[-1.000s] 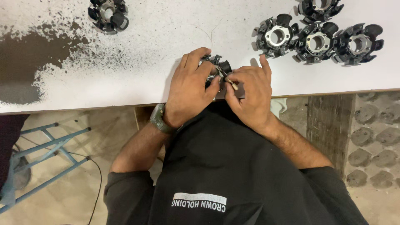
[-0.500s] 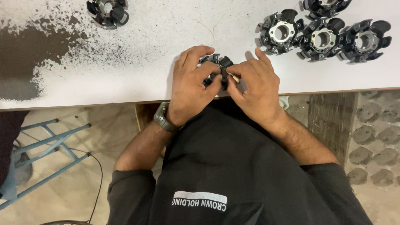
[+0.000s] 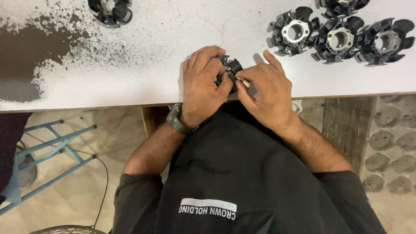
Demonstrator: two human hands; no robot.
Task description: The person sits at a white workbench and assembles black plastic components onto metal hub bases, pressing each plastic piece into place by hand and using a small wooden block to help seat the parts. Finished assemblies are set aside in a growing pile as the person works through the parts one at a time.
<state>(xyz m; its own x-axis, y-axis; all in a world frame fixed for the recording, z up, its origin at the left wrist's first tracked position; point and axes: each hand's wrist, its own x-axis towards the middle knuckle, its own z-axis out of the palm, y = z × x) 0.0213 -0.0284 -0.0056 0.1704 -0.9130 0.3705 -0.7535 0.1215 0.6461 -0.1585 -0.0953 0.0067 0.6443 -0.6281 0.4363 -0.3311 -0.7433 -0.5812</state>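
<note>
My left hand is wrapped around a black round slotted part at the near edge of the white table. Most of that part is hidden under the fingers. My right hand is beside it, pinching a small pale thin tool whose tip touches the part. A dark green watch sits on my left wrist. Both forearms reach up from a black shirt.
Several finished black slotted parts with metal centres lie in a group at the table's far right. Another black part sits at the top left. Dark worn patches cover the table's left. A blue metal frame stands on the floor below.
Both hands have stayed on the part, with the fingers shifting slightly around it. The view has drifted a little; nothing was picked up or let go.
</note>
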